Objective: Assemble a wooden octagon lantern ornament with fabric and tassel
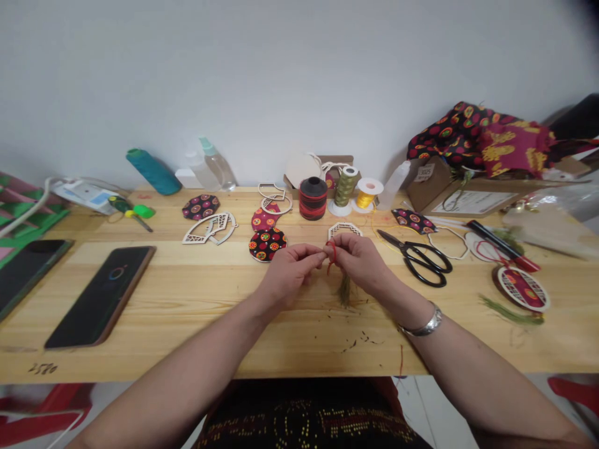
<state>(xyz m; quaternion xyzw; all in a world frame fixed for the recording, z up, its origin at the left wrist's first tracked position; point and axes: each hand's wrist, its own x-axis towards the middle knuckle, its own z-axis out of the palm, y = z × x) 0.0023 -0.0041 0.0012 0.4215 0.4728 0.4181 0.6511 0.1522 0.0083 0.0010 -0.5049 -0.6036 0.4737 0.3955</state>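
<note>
My left hand (pixel 292 272) and my right hand (pixel 356 259) meet over the middle of the table, fingertips pinched together. Between them runs a red cord (pixel 332 254), looped at the right fingers; its ends are partly hidden. Below the right hand hangs an olive-green tassel (pixel 344 290), its top covered by the fingers. Just behind the hands lies a white lattice frame (pixel 345 231). A round patterned fabric piece (pixel 267 244) rests left of the hands, and black-handled scissors (pixel 423 259) lie with blades apart to the right.
Thread spools stand at the back: red-black (pixel 312 199), olive (pixel 345 187) and yellow (pixel 367 194). A finished-looking oval ornament (pixel 521 289) lies at right, near a cardboard box (pixel 472 196) with fabric. Phones, one here (pixel 100 296), lie at left. Cut thread bits (pixel 365 338) dot the front.
</note>
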